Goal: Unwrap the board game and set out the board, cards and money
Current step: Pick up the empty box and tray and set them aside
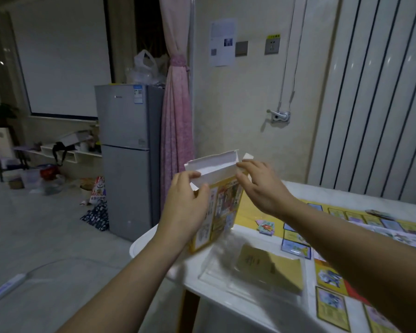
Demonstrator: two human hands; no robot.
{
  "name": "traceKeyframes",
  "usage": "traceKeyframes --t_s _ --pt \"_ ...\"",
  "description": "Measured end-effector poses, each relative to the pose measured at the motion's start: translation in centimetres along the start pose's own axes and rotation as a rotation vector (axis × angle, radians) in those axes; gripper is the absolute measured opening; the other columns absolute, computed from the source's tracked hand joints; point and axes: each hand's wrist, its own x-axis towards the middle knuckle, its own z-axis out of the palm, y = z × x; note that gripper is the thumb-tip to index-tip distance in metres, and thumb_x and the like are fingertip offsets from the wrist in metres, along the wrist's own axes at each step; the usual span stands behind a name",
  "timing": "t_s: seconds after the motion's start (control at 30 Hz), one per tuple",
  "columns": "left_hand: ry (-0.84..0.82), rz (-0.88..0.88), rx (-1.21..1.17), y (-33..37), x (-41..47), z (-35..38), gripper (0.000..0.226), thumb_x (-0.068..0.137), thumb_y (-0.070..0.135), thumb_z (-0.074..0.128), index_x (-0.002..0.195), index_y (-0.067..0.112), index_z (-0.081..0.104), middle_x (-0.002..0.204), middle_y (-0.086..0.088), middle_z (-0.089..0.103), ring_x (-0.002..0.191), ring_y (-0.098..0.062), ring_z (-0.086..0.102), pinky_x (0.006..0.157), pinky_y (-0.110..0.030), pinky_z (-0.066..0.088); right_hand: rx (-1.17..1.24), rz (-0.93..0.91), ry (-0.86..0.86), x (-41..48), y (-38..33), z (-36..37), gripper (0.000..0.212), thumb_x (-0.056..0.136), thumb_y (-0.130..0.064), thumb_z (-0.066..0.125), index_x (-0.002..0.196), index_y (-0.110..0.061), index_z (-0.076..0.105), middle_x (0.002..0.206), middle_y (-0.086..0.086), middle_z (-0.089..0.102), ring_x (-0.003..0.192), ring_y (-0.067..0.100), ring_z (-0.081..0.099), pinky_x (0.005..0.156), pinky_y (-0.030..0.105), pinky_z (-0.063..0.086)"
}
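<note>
Game box (222,212) stood near upright on its short end at the table (151,241) edge, long axis vertical, printed face toward the camera. Top flap (211,165) was open, white inside showing, its long edge running between the two sets of fingers. Left hand (185,200) gripped the box's upper left side, fingers curled round the edge, index tip on the flap's left end. Right hand (262,186) sat at the flap's right end; index and thumb appeared to pinch it. Box mouth lay just below both sets of fingertips, equally near each. Judgement: contents must come out upward, along the long axis. Board (250,212) and cards (333,306) lay beyond the right wrist
</note>
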Motion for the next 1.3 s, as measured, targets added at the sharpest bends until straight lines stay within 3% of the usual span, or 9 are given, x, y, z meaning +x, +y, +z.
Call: traceKeyframes --t_s 0.1,0.2,0.33,0.4,0.73,0.87,0.97,1.13,1.3 --pt "0.039 0.018 -0.032 -0.8 0.0 0.2 0.030 0.089 0.028 0.061 0.114 0.029 0.044 0.112 0.015 0.040 0.106 -0.017 0.058 0.090 -0.040 0.050 0.117 0.056 -0.031 0.3 -0.2 0.4 0.047 0.101 -0.029 0.038 0.144 -0.010 0.036 0.152 0.006 0.031 0.139 0.021 0.022 0.109 0.029 0.020" --pt "0.020 0.077 -0.004 -1.4 0.0 0.3 0.043 0.092 0.025 0.058 0.131 0.026 0.041 0.118 0.014 0.036 0.110 -0.012 0.055 0.095 -0.039 0.048 0.150 0.084 0.000 0.5 -0.7 0.7 0.049 0.099 -0.028 0.042 0.145 -0.012 0.034 0.149 0.008 0.035 0.139 0.022 0.021 0.110 0.033 0.021" --pt "-0.040 0.149 -0.017 -2.0 0.3 -0.1 0.050 0.095 0.020 0.054 0.142 0.021 0.036 0.120 0.006 0.037 0.092 0.027 0.045 0.082 -0.008 0.040 0.168 0.074 -0.071 1.3 -0.9 0.3 0.057 0.090 -0.027 0.045 0.146 -0.024 0.035 0.139 0.009 0.047 0.127 0.028 0.039 0.105 0.042 0.036" --pt "-0.049 0.201 -0.031 -2.3 0.8 -0.6 0.050 0.095 0.016 0.053 0.142 0.018 0.036 0.121 0.004 0.038 0.094 0.031 0.041 0.079 0.001 0.037 0.192 0.060 -0.122 1.7 -0.9 0.1 0.062 0.083 -0.028 0.050 0.144 -0.027 0.036 0.137 0.009 0.049 0.123 0.027 0.046 0.101 0.044 0.043" --pt "-0.225 0.020 -0.004 -3.1 0.9 -3.0 0.054 0.095 0.036 0.048 0.145 0.030 0.027 0.127 0.009 0.027 0.117 -0.012 0.050 0.100 -0.040 0.045 0.131 0.061 -0.208 2.3 -1.3 1.5 0.066 0.085 -0.007 0.062 0.144 -0.019 0.034 0.140 0.012 0.044 0.117 0.027 0.053 0.095 0.036 0.048" --pt "-0.076 0.064 0.561 -2.2 1.8 -3.3 0.054 0.091 0.050 0.049 0.136 0.025 0.039 0.142 0.001 0.014 0.139 -0.026 0.011 0.118 -0.049 0.007 0.130 0.071 -0.194 2.3 -1.8 1.6 0.060 0.087 -0.005 0.060 0.143 -0.014 0.037 0.142 0.009 0.037 0.125 0.025 0.046 0.102 0.031 0.042" --pt "-0.064 0.246 0.740 -2.3 1.9 -2.6 0.050 0.093 0.051 0.044 0.133 0.022 0.040 0.141 0.003 0.035 0.140 -0.018 0.022 0.115 -0.047 -0.008 0.174 0.085 -0.187 2.0 -2.0 1.8 0.059 0.088 -0.003 0.057 0.143 -0.011 0.037 0.143 0.009 0.037 0.126 0.024 0.045 0.098 0.028 0.042" --pt "-0.153 0.274 0.297 -3.2 1.9 -2.3 0.058 0.085 0.035 0.066 0.136 0.024 0.041 0.122 0.007 0.046 0.114 -0.012 0.050 0.100 -0.027 0.039 0.444 0.197 -0.162 1.4 -1.6 2.2 0.055 0.088 -0.001 0.054 0.140 -0.012 0.039 0.132 0.012 0.051 0.104 0.019 0.055 0.078 0.025 0.045" --pt "-0.181 0.201 0.100 -3.7 1.4 -1.9 0.065 0.083 0.028 0.069 0.137 0.032 0.035 0.118 0.010 0.050 0.103 -0.013 0.060 0.091 -0.039 0.051 0.532 0.191 -0.205 0.6 -0.3 2.0 0.078 0.086 -0.002 0.059 0.151 -0.015 0.017 0.135 0.004 0.045 0.108 0.014 0.053 0.077 0.017 0.045"
